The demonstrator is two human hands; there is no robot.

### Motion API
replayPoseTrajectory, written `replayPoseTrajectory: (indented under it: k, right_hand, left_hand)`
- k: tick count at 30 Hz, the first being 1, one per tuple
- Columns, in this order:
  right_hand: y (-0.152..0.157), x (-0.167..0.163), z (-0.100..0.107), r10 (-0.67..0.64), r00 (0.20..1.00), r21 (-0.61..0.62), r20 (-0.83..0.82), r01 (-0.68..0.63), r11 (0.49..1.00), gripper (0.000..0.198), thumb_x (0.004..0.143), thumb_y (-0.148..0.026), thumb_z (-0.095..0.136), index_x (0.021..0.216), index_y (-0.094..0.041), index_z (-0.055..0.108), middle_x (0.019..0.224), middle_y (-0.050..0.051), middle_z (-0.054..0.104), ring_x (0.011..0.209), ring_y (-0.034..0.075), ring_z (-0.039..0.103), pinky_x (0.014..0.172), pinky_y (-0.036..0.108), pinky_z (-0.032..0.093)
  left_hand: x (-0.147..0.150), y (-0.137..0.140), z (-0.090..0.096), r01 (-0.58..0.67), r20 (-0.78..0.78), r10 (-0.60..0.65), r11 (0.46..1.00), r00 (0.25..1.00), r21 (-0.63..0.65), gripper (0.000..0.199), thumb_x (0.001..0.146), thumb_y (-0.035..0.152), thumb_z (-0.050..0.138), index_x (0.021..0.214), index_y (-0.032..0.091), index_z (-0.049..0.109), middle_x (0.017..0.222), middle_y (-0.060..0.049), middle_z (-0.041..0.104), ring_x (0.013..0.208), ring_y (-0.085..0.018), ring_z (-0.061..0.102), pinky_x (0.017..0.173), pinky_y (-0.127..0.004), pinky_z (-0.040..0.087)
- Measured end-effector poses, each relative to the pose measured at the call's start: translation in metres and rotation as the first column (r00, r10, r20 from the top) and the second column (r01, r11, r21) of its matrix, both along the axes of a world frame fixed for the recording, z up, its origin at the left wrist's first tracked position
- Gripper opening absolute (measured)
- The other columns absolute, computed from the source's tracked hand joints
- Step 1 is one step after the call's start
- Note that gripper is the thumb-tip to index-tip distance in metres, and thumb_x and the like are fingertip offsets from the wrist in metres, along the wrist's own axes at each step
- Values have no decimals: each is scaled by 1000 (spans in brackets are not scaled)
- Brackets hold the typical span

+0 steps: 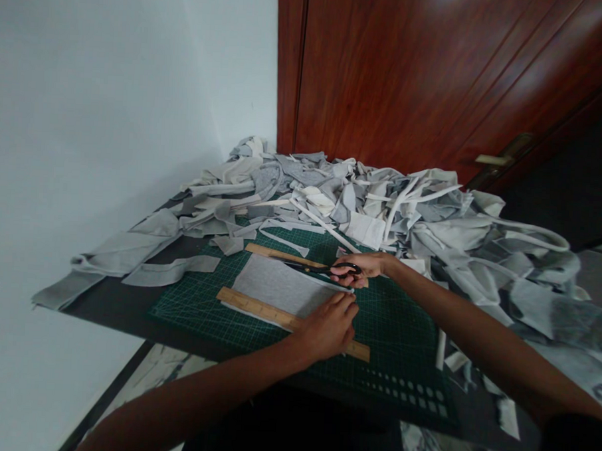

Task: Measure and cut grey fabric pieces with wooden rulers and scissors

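Observation:
A grey piece of fabric [278,283] lies flat on a green cutting mat [190,310]. My right hand [363,265] grips black-handled scissors [312,268], whose blades point left along the fabric's far edge. Whether the blades are apart is hard to make out. At the fabric's right end, my left hand [328,325] has its fingers bent together on the near-right corner. One wooden ruler [255,306] lies across the fabric's near side and passes under my left hand. Another wooden ruler [260,250] lies beyond the far edge, partly behind the scissors and my right hand.
A heap of grey and white fabric scraps [303,179] covers the table's back and right side. Loose strips [172,270] lie at the left on the dark tabletop [122,307]. Behind stand a white wall [112,78] and a brown wooden door [387,76] with a handle [498,159].

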State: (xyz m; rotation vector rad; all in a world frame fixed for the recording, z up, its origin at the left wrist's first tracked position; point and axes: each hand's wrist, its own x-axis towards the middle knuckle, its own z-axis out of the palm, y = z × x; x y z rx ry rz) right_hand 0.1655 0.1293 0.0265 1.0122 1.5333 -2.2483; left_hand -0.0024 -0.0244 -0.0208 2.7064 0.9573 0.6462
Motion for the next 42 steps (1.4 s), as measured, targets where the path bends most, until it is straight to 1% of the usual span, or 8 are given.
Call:
replayPoseTrajectory:
  k: [7, 14, 23, 28, 32, 35, 39, 42]
  right_hand:
    - [2, -10, 4, 47, 998, 27, -50, -46, 999, 48, 81, -58, 79, 81, -17, 53, 54, -11, 38, 40, 4, 30, 37, 17, 26]
    - [1, -11, 8, 16, 998, 96, -63, -10, 995, 43, 85, -52, 77, 79, -16, 54, 58, -10, 39, 45, 4, 32, 40, 15, 25]
    - [1, -13, 2, 45, 995, 54, -92, -40, 998, 45, 86, -51, 77, 76, -19, 47, 56, -11, 36, 43, 4, 29, 38, 16, 26]
    - [-1, -16, 8, 52, 995, 73, -88, -46, 996, 46, 86, -53, 76, 77, -20, 46, 55, -12, 36, 41, 4, 30, 37, 16, 24]
    - [-4, -18, 12, 64, 995, 90, -76, -57, 994, 48, 84, -53, 77, 74, -20, 43, 55, -11, 39, 41, 4, 34, 39, 16, 26]
    - [-4, -18, 9, 71, 995, 45, -65, -68, 997, 50, 83, -57, 77, 76, -20, 45, 54, -11, 39, 40, 5, 36, 40, 18, 28]
    - [-2, -19, 5, 28, 999, -28, -34, -29, 999, 55, 78, -66, 78, 85, -19, 50, 55, -12, 40, 40, 5, 32, 38, 18, 27]
    - [-2, -23, 7, 19, 999, -24, -35, -20, 1000, 54, 79, -62, 79, 84, -18, 49, 56, -12, 38, 40, 4, 30, 38, 17, 25]
  left_hand:
    - [0, -1, 2, -2, 0, 2, 1000, 1000, -15, 32, 94, 14, 55, 125, 9, 62, 139, -17, 62, 138, -29, 53, 118, -41, 47]
    - [-1, 0, 2, 4, 9, -4, 1000, 1000, 10, 33, 94, 14, 55, 125, 10, 62, 138, -16, 63, 136, -28, 55, 118, -41, 47]
    - [0, 0, 0, -6, -11, 6, 1000, 1000, 16, 31, 95, 16, 55, 125, 11, 61, 138, -16, 62, 136, -29, 54, 118, -42, 46]
    - [0, -1, 2, -7, -5, 7, 1000, 1000, -1, 31, 96, 16, 54, 125, 9, 61, 139, -17, 61, 137, -29, 53, 118, -42, 47]
    - [-1, -2, 6, -1, 4, 1, 1000, 1000, -13, 31, 95, 15, 54, 125, 10, 61, 138, -17, 62, 137, -28, 53, 118, -43, 47]
    - [-2, -2, 6, -3, 12, 3, 1000, 1000, -26, 30, 95, 15, 54, 125, 12, 61, 138, -17, 62, 138, -28, 52, 119, -44, 45]
    - [-1, -1, 4, -2, -9, 2, 1000, 1000, -28, 28, 96, 17, 54, 123, 11, 61, 138, -16, 62, 138, -28, 52, 119, -41, 45]
    - [-1, 0, 1, -6, -17, 6, 1000, 1000, -6, 29, 97, 19, 55, 124, 11, 62, 140, -16, 61, 138, -28, 52, 119, -41, 45]
